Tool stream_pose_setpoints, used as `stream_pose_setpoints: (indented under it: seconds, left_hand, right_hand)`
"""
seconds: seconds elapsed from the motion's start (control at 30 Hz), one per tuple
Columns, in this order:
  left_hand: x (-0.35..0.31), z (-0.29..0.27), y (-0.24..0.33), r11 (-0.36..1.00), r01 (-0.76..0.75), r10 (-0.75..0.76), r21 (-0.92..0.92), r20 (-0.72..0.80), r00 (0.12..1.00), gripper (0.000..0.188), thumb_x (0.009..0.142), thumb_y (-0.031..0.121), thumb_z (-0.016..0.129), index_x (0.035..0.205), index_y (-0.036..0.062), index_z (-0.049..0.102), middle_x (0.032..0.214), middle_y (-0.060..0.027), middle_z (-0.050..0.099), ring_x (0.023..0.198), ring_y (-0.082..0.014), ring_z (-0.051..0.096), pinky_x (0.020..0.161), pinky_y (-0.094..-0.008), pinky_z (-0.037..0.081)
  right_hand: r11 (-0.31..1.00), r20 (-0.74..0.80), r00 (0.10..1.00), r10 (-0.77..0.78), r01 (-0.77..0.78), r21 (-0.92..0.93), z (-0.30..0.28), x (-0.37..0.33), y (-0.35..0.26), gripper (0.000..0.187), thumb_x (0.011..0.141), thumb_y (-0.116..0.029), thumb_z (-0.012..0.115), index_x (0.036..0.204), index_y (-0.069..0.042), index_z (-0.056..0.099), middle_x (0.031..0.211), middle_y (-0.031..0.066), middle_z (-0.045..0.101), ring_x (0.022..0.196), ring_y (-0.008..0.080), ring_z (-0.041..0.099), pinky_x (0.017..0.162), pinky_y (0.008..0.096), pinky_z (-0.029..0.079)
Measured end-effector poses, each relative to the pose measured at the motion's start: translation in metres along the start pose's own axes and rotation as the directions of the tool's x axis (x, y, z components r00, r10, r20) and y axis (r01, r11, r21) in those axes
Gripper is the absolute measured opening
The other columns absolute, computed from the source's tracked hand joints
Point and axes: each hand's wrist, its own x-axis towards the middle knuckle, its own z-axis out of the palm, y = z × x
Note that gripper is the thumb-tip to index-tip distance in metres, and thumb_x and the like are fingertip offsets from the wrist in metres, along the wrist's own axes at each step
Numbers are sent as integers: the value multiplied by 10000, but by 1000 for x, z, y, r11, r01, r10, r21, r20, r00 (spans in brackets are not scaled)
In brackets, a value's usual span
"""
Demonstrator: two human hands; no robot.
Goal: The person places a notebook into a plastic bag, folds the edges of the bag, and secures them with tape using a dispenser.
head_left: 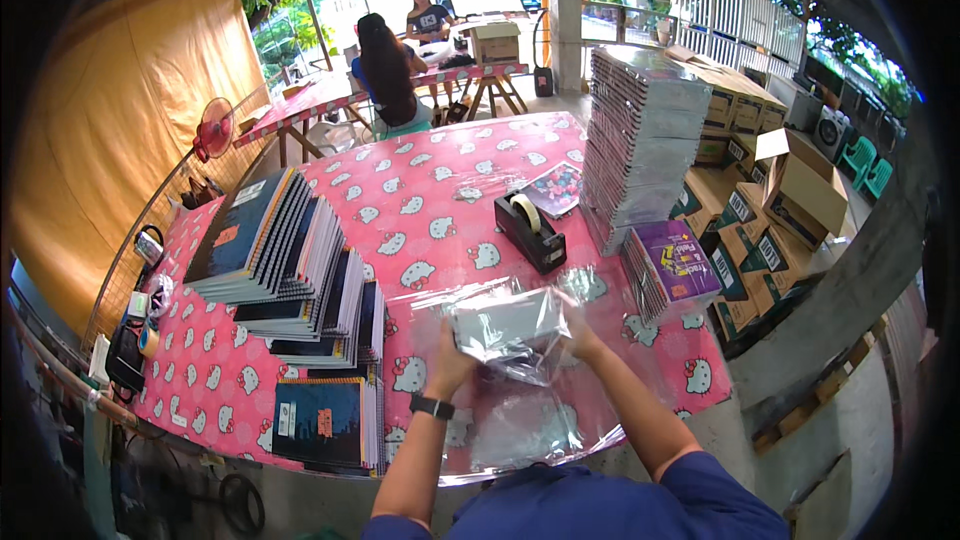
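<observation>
Between my two hands is a pale block-shaped bundle [508,324] in shiny clear plastic wrap, tilted up above the table. My left hand [453,360] grips its left end, and my right hand [579,331] closes on the right end, where loose film bunches up. What lies inside the wrap is blurred by glare. Beneath it, clear plastic sheets [525,432] are spread over the pink tablecloth. Beyond the bundle stands a black tape dispenser [530,233] with a roll of tape.
Stacks of dark spiral notebooks [325,425] stand at left. On the right rise a tall stack of wrapped notebooks [640,130] and purple books [675,265], with cardboard boxes [735,265] beyond. Two people sit at a far table [330,98]. A red fan [214,130] is at back left.
</observation>
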Motion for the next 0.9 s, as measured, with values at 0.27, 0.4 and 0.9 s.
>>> stream_pose_setpoints:
  seconds: [0.27, 0.4, 0.9]
  left_hand:
    - [-20, -12, 53, 916, 165, -189, -366, -31, 982, 717, 594, -35, 755, 1198, 29, 374, 1060, -88, 557, 969, -187, 579, 844, -305, 486]
    - [-34, -8, 32, 979, 70, -87, -194, -81, 993, 804, 558, -34, 742, 1255, 30, 346, 1120, -91, 499, 1013, -189, 538, 891, -303, 449]
    - [-46, -28, 82, 984, -168, 157, -54, -172, 973, 1055, 562, 236, 846, 1386, 65, 210, 1304, -143, 368, 1206, -260, 412, 1071, -446, 218]
  right_hand:
    - [940, 120, 967, 225, -248, 234, 7, 5, -57, 735, 629, -54, 773, 1249, -35, 379, 1126, 68, 523, 1039, 146, 499, 922, 296, 401]
    - [937, 1, 982, 191, -183, 296, 18, -5, -63, 763, 622, -104, 798, 1244, -21, 364, 1111, 70, 520, 1032, 143, 500, 919, 290, 397]
    - [999, 165, 986, -7, -1, 48, -15, -5, -105, 888, 611, -109, 806, 1342, -74, 303, 1245, 92, 452, 1148, 200, 455, 985, 315, 355]
